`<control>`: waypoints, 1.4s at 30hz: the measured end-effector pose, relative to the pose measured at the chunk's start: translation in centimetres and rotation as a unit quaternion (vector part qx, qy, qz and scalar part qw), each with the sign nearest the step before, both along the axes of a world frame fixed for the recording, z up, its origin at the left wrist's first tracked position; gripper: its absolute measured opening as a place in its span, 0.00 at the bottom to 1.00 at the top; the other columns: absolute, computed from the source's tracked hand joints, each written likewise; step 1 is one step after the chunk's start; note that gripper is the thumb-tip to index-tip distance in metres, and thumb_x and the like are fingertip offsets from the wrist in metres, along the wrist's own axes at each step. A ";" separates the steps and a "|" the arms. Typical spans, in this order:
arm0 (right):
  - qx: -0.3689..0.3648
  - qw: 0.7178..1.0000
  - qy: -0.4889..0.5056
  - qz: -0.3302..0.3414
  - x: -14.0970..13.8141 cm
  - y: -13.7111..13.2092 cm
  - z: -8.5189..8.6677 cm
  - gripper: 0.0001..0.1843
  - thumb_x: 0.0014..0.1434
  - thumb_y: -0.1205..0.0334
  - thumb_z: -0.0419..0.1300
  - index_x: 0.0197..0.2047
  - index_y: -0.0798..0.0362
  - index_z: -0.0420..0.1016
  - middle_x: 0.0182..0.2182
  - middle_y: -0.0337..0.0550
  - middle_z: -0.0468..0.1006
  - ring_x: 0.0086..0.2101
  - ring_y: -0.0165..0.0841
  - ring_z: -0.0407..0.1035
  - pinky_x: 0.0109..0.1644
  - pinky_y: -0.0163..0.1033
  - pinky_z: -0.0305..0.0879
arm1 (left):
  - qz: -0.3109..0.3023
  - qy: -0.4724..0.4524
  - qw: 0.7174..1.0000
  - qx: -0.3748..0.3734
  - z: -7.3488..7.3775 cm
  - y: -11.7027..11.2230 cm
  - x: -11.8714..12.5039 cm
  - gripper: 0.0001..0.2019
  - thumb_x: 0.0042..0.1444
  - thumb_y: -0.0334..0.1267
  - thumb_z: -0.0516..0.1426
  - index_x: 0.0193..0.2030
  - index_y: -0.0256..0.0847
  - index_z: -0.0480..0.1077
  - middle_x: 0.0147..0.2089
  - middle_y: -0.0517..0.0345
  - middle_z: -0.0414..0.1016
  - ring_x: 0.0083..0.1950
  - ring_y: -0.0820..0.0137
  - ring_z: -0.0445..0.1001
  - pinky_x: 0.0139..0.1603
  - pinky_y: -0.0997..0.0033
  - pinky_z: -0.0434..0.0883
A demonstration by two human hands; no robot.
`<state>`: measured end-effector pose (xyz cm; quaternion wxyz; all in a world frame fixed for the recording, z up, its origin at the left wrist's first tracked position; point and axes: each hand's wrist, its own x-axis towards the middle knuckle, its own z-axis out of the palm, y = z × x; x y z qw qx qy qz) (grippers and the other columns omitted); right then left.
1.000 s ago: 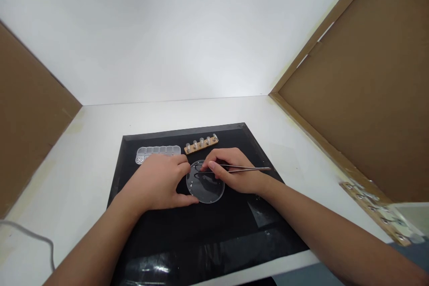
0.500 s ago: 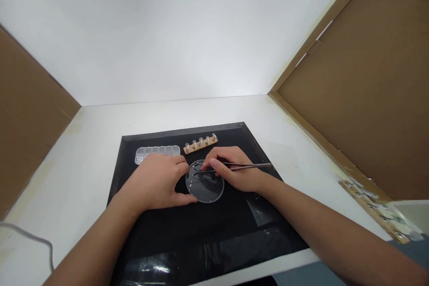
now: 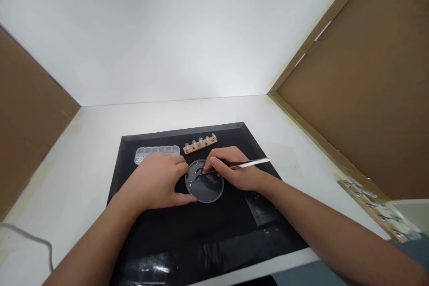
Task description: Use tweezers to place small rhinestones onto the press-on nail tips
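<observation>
Middle of the black mat: a clear round disc [image 3: 205, 184] lies flat on the black mat [image 3: 187, 232], which covers the near part of the white worktop [image 3: 83, 143].
Left hand: my left hand [image 3: 157, 183] rests palm down at the disc's left edge, thumb and forefinger curled around the rim and touching it. I judge this keeps the disc from sliding; the hand is half closed, bracing the disc rather than lifting it.
Right hand: my right hand [image 3: 234, 170] is pinched shut on a pair of metal tweezers [image 3: 234, 166], held like a pen. The heel of the hand lies on the mat at the disc's right edge, likely for steadiness.
Tweezers: one pair, the shaft running out to the right, the tips pointing left and down over the far half of the disc. Whether they grip anything I cannot tell; anything there is too small to see.
Disc details: small holes dot the rim, and dark curved slots show through the middle.
Far edge of the mat: one clear compartment box [image 3: 154, 153] towards the far left corner, and just beside it to the right one wooden strip [image 3: 200, 144] carrying a row of about five small clear pieces. Both are near the hands, within easy reach.
Right edge of the worktop: another wooden strip [image 3: 375, 208] lies well apart from the work.
</observation>
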<state>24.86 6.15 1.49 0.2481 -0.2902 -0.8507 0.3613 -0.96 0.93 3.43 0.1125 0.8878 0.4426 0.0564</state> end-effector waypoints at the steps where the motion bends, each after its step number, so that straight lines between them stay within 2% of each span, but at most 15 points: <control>1: -0.001 1.000 0.004 0.002 0.1 0.0 0.0 0.26 0.78 0.51 0.51 0.37 0.56 0.83 0.30 0.45 0.83 0.29 0.31 0.75 0.32 0.33 0.70 | 0.000 0.000 1.000 0.000 0.0 0.0 0.0 0.22 0.60 0.61 0.64 0.44 0.43 0.79 0.42 0.55 0.83 0.40 0.58 0.82 0.32 0.63 0.65; 8: -0.013 0.998 0.029 0.046 1.0 0.5 0.6 0.26 0.78 0.51 0.52 0.36 0.56 0.82 0.30 0.45 0.82 0.28 0.31 0.74 0.31 0.34 0.71 | -0.006 0.002 1.000 0.002 0.1 -0.1 0.0 0.21 0.62 0.60 0.62 0.45 0.43 0.79 0.41 0.54 0.82 0.39 0.59 0.81 0.31 0.64 0.65; 13: -0.112 0.985 0.122 0.040 1.0 0.2 0.6 0.24 0.77 0.50 0.55 0.36 0.56 0.83 0.31 0.46 0.82 0.28 0.31 0.74 0.27 0.33 0.72 | -0.004 -0.013 1.000 0.022 -0.2 -0.1 0.1 0.16 0.69 0.52 0.56 0.45 0.43 0.78 0.43 0.53 0.81 0.37 0.63 0.79 0.30 0.66 0.65; 15: -0.152 0.972 0.175 0.029 0.8 0.0 0.6 0.24 0.76 0.49 0.56 0.35 0.56 0.83 0.30 0.47 0.82 0.27 0.32 0.73 0.25 0.32 0.71 | 0.000 -0.039 0.999 0.028 -0.4 -0.1 0.1 0.14 0.70 0.49 0.56 0.46 0.43 0.77 0.46 0.53 0.81 0.37 0.65 0.79 0.32 0.67 0.67; 18: -0.193 0.952 0.239 0.006 0.5 -0.3 0.6 0.24 0.74 0.48 0.59 0.33 0.56 0.83 0.29 0.47 0.81 0.26 0.31 0.73 0.23 0.32 0.68 | 0.005 -0.103 0.994 0.030 -0.8 -0.2 0.3 0.14 0.69 0.51 0.60 0.49 0.44 0.76 0.50 0.54 0.80 0.35 0.69 0.77 0.33 0.67 0.68; 22: -0.225 0.938 0.262 -0.007 0.3 -0.5 0.6 0.23 0.72 0.48 0.62 0.32 0.57 0.82 0.29 0.46 0.81 0.23 0.30 0.70 0.22 0.32 0.65 | 0.005 -0.163 0.986 0.025 -1.2 -0.6 0.9 0.12 0.68 0.49 0.62 0.49 0.44 0.77 0.50 0.56 0.80 0.31 0.73 0.74 0.32 0.68 0.68; 31: -0.220 0.943 0.251 -0.001 0.4 -0.5 0.7 0.23 0.72 0.47 0.61 0.32 0.56 0.83 0.28 0.46 0.81 0.23 0.31 0.69 0.22 0.34 0.64 | 0.010 -0.224 0.974 0.016 -1.6 -0.9 2.1 0.06 0.68 0.42 0.62 0.45 0.43 0.77 0.45 0.59 0.81 0.30 0.75 0.73 0.31 0.71 0.68; 37: -0.188 0.950 0.248 0.006 0.8 0.1 0.7 0.23 0.72 0.49 0.62 0.31 0.57 0.83 0.27 0.46 0.81 0.22 0.29 0.69 0.22 0.33 0.65 | 0.006 -0.202 0.979 0.035 -1.8 -0.7 2.0 0.09 0.71 0.41 0.57 0.43 0.44 0.79 0.43 0.58 0.81 0.31 0.74 0.74 0.32 0.70 0.67; 42: -0.163 0.958 0.234 0.006 1.0 0.3 0.8 0.24 0.71 0.48 0.61 0.31 0.57 0.83 0.26 0.45 0.80 0.22 0.29 0.69 0.22 0.32 0.65 | 0.012 -0.171 0.984 0.040 -1.7 -0.7 1.7 0.09 0.71 0.43 0.58 0.44 0.44 0.79 0.45 0.57 0.81 0.35 0.70 0.77 0.34 0.69 0.69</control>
